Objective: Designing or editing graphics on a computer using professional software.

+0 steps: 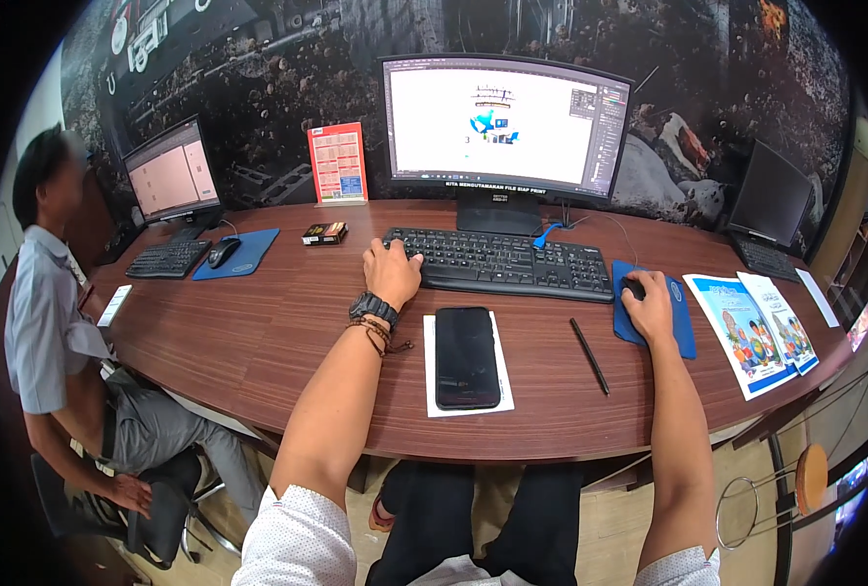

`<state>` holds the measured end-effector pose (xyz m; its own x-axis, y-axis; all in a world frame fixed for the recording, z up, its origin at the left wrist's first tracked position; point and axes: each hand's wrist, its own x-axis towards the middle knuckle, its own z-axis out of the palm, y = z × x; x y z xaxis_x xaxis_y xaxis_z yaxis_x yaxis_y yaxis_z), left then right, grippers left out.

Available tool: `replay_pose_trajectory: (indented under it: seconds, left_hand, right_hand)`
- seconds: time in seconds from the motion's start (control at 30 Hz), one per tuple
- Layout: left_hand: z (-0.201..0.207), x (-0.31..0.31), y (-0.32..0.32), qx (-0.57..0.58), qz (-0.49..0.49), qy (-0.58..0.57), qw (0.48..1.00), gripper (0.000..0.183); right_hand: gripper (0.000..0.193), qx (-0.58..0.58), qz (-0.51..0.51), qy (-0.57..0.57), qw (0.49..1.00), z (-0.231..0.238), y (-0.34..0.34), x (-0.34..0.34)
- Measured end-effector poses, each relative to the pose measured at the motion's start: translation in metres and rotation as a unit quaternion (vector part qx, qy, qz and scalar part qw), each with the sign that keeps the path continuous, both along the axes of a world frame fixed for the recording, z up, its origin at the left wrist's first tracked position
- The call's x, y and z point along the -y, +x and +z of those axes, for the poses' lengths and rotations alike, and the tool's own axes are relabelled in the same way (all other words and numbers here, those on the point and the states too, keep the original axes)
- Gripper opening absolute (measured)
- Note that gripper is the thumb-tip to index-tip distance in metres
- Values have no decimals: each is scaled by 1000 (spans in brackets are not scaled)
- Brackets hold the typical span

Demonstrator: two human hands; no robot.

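My left hand (pixel 392 269) rests on the left end of a black keyboard (pixel 512 266), its fingers spread over the keys and holding nothing. A dark watch (pixel 373 311) and a braided bracelet circle that wrist. Under my right hand (pixel 651 305) is a black computer mouse (pixel 633 288), mostly covered by the fingers curved around it, on a blue mouse pad (pixel 681 337). Beyond the keyboard a wide monitor (pixel 541 127) shows a design page with a blue graphic. Between my forearms a black phone (pixel 468 359) lies on white paper (pixel 430 371), with a black pen (pixel 590 356) to its right.
Colourful booklets (pixel 746 332) lie at the right, near a dark monitor (pixel 772 195). A red calendar (pixel 338 161) and a small dark box (pixel 324 233) stand left of my monitor. At the far left a person (pixel 48 313) sits by another monitor (pixel 172 174), keyboard and mouse.
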<state>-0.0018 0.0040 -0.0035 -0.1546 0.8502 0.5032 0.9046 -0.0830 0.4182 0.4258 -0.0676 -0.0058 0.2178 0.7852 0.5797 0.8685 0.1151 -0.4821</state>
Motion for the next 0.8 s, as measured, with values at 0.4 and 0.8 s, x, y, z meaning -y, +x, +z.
replay_pose_trajectory:
  seconds: [0.4,0.8]
  left_hand:
    - [-1,1,0,-5,1,-9,1000,48]
    - [-5,-10,-9,13,12,-17,1000,32]
  right_hand:
    - [32,3,-11,-11,1000,1,0,1]
    - [26,127,-7,104,986,12,-14,-4]
